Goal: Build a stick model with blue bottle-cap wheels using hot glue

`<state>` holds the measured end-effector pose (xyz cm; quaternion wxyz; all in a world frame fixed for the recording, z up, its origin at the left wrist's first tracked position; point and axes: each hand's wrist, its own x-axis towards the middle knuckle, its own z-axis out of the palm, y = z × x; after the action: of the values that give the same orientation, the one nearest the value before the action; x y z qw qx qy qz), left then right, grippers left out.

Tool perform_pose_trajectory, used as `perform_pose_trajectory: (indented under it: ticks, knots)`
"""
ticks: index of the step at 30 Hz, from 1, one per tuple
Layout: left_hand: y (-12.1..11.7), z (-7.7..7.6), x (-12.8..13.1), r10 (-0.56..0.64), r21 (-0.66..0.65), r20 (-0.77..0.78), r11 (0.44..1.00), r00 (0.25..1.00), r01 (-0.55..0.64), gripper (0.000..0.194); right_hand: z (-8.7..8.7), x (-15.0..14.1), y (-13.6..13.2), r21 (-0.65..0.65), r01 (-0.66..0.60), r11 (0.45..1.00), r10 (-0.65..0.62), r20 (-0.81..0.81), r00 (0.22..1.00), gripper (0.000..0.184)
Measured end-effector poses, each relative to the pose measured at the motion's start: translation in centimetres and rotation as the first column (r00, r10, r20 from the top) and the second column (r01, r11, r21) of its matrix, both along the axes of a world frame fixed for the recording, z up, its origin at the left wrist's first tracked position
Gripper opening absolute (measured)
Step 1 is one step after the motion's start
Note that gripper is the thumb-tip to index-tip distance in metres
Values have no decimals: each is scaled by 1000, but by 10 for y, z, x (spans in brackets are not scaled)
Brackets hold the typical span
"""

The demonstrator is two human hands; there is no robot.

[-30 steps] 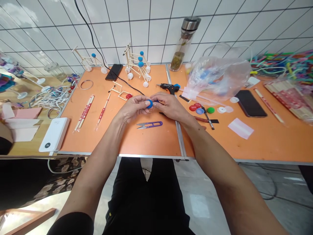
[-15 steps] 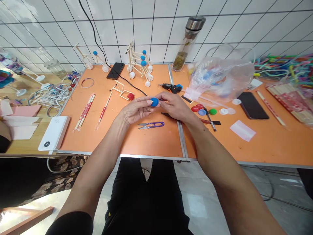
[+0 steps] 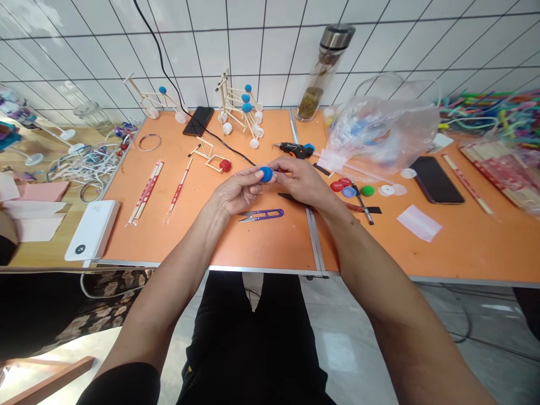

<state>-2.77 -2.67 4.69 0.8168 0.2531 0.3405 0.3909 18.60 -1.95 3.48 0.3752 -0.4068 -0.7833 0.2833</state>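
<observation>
We hold a blue ball (image 3: 265, 174) up above the middle of the tabletop (image 3: 270, 244), between our left hand (image 3: 238, 192) and right hand (image 3: 301, 181): the fingers of both hands come together around it from either side, closed on it rather than spread, though they hide how it is gripped and whether anything is fixed to it. Just below the hands lie purple thread snips (image 3: 260, 215), and beyond them a hot glue gun (image 3: 294, 149) rests on the tabletop. As far as we can judge, some of the work is done: two stick models (image 3: 238, 109) (image 3: 154, 98) stand near the far edge, fitted with blue balls and white discs. A smaller stick frame (image 3: 208, 157) lies flat nearer our hands, with a red ball (image 3: 225, 165) at one corner, and looks less complete than those two. Loose material appears to remain: a group of bottle caps (image 3: 348, 191) lies right of the hands, wrapped chopsticks (image 3: 145, 192) lie left of them, and a clear plastic bag (image 3: 382, 132) holding more pieces sits toward the far edge. A bundle of colored straws (image 3: 485, 118) lies past the far right corner.
</observation>
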Motion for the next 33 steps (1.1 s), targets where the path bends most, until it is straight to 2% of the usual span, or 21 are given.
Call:
perform_pose_trajectory:
  ticks: [9, 13, 19, 21, 27, 33]
  knots:
    - [-1, 2, 3, 9, 22, 3, 1000, 1000, -9, 22, -4, -1, 2, -4, 10, 1000, -10, -27, 1000, 26]
    - [-2, 0, 5, 32, 42, 15, 999, 999, -33, 31, -3, 0, 1, -1, 21, 1000, -21, -11, 1000, 22]
    - [1, -8, 4, 35, 78, 15, 996, 999, -37, 14, 5, 2, -2, -28, 19, 999, -17, 49, 999, 25]
    - [2, -8, 4, 35, 82, 12, 996, 999, -36, 13, 5, 2, -2, -28, 20, 999, -18, 62, 998, 24]
    - [1, -5, 3, 12, 54, -3, 998, 1000, -11, 29, 6, 1, -3, -49, 22, 999, -19, 62, 998, 23]
    - [5, -7, -1, -11, 16, 14, 1000, 1000, 10, 23, 6, 2, -4, -68, 64, 996, -60, 55, 997, 22]
